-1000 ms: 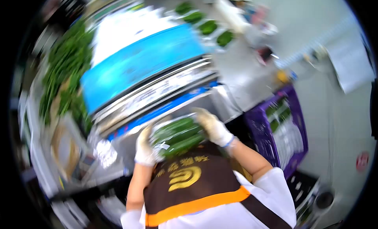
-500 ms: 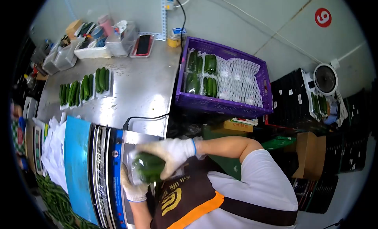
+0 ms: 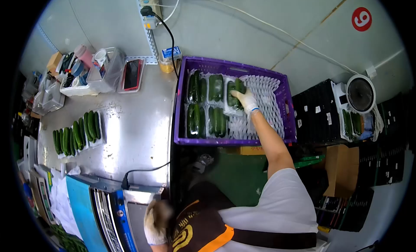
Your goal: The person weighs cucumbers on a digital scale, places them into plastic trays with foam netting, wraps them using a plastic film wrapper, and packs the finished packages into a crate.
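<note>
In the purple crate [image 3: 234,141], my gloved right hand [image 3: 246,100] grips a wrapped pack of cucumbers [image 3: 234,88] from above. The pack is on or just above the white foam net, in the upper row beside other packs. Several more cucumber packs [image 3: 217,121] fill the left part of the crate. My gloved left hand [image 3: 154,222] is over the wrapping machine [image 3: 138,217] at the bottom, its fingers partly blurred. On the steel table [image 3: 130,135], unwrapped cucumbers [image 3: 78,132] lie in rows on white trays.
Bare foam net [image 3: 262,89] lines the crate's right part. A black power cord [image 3: 149,168] runs across the table to the machine. Plastic bins [image 3: 106,74] and a phone [image 3: 132,74] are at the back. Stacked black crates [image 3: 318,111], a fan [image 3: 360,93] and a cardboard box [image 3: 340,169] stand right.
My right hand has carried the wrapped cucumber pack from the machine into the purple crate. My left hand has let go of the pack and stays by the machine. The view has shifted.
</note>
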Motion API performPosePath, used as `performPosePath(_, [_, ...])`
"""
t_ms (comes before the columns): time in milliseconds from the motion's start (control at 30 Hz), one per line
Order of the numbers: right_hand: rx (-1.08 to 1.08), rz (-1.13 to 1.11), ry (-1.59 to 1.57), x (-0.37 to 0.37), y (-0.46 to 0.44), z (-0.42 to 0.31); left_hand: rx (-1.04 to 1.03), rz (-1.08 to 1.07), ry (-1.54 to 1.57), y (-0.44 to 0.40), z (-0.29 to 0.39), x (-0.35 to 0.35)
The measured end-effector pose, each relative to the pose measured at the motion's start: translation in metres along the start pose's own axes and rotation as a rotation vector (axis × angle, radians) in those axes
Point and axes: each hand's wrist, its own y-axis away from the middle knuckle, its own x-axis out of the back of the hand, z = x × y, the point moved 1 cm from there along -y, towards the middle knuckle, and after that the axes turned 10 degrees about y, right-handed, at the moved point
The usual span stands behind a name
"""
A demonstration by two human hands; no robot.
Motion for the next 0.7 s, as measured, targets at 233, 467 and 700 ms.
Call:
performPosePath(233, [-0.08,0.155,0.376,-0.004,-0.089,0.037,0.187,0.123,0.166,-0.016,0.003,-0.03])
performPosePath(467, [-0.148,0.135,0.497,-0.036,-0.102,0.049,0.14,0.074,-0.358,-0.024,-0.008,-0.016])
performPosePath(700, [-0.067,0.071,0.632,-0.026,-0.097,0.04,0.144,0.102,0.097,-0.029,-0.016,-0.008])
